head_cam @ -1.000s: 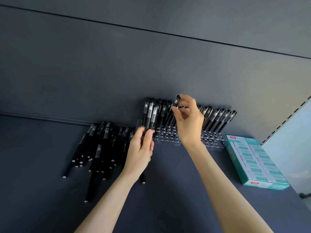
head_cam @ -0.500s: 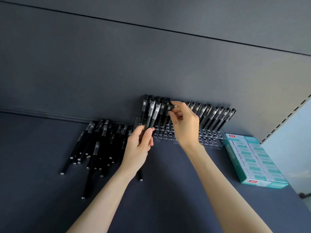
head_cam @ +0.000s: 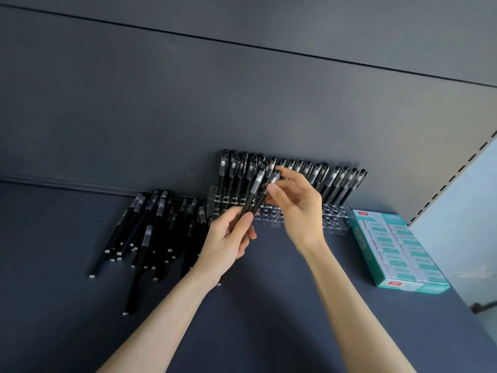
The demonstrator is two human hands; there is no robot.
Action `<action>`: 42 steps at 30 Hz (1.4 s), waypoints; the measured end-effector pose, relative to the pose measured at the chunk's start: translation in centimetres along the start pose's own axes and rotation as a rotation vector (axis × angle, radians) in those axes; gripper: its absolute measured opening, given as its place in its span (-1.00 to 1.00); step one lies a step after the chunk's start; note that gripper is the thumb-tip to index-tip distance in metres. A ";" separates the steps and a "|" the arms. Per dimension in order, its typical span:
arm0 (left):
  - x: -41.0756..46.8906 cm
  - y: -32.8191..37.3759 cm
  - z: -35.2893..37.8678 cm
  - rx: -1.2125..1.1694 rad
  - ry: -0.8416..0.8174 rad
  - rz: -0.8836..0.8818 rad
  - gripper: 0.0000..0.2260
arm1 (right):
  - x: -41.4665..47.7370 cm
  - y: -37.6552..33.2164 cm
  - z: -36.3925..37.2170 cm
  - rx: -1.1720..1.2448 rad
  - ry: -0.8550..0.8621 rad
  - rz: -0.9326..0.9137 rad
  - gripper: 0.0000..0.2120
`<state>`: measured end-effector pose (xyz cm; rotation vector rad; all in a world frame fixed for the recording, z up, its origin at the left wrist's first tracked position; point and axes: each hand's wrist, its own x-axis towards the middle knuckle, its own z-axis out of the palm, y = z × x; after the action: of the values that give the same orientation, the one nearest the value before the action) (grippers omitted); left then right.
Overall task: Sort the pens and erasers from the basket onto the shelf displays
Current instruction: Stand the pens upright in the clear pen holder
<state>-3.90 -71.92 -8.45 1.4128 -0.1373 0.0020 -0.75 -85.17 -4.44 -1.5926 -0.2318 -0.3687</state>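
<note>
pens (head_cam: 158,232) loose on dark shelf (head_cam: 269,332), grey back panel (head_cam: 242,103)

Dim, even light, perhaps from the right; wide-angle bending at edges.

A small bundle of pens (head_cam: 255,195) is gripped in the left hand (head_cam: 228,238), its upper ends pinched by the right hand (head_cam: 295,208). Directly behind both hands, a pen rack (head_cam: 333,219) is set on the shelf (head_cam: 269,319) against the back panel (head_cam: 242,103), with a row of pens (head_cam: 336,181) stood in it. A heap of loose pens (head_cam: 150,232) is laid left of the left hand. A box of erasers (head_cam: 398,249) is placed right of the right hand, just beside the rack.
</note>
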 end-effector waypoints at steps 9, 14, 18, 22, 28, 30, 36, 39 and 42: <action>0.0 -0.3 0.4 0.044 0.048 0.022 -0.91 | 0.1 -0.2 -0.2 -0.021 0.135 -0.012 -0.63; 0.3 -0.4 0.1 0.104 0.143 0.035 -0.71 | 1.9 -1.3 -1.0 -0.045 0.285 -0.177 -0.64; 0.1 -0.2 0.1 0.110 0.166 0.055 -0.68 | 3.2 -0.9 -0.8 -0.198 0.284 -0.233 -0.59; 0.3 -0.1 0.0 0.107 0.162 0.053 -0.69 | 3.8 0.0 -0.5 -0.264 0.250 -0.254 -0.60; 0.4 0.1 -0.1 0.070 0.181 0.035 -0.76 | 3.7 1.9 0.0 -0.371 0.202 -0.290 -0.75; 0.4 0.1 0.0 0.054 0.180 0.024 -0.81 | 3.4 2.2 0.1 -0.439 0.199 -0.328 -0.75; 0.3 0.2 0.1 0.045 0.169 0.024 -0.79 | 3.4 1.9 0.1 -0.519 0.202 -0.333 -0.77; 0.2 0.3 0.1 0.034 0.165 0.013 -0.79 | 3.6 1.6 0.0 -0.567 0.185 -0.328 -0.79; 0.2 0.3 0.1 0.022 0.147 0.005 -0.81 | 4.0 1.5 -0.2 -0.581 0.170 -0.301 -0.79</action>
<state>-3.75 -72.01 -8.10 1.4292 -0.0191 0.1113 3.46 -85.78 -4.37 -2.0866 -0.2476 -0.8600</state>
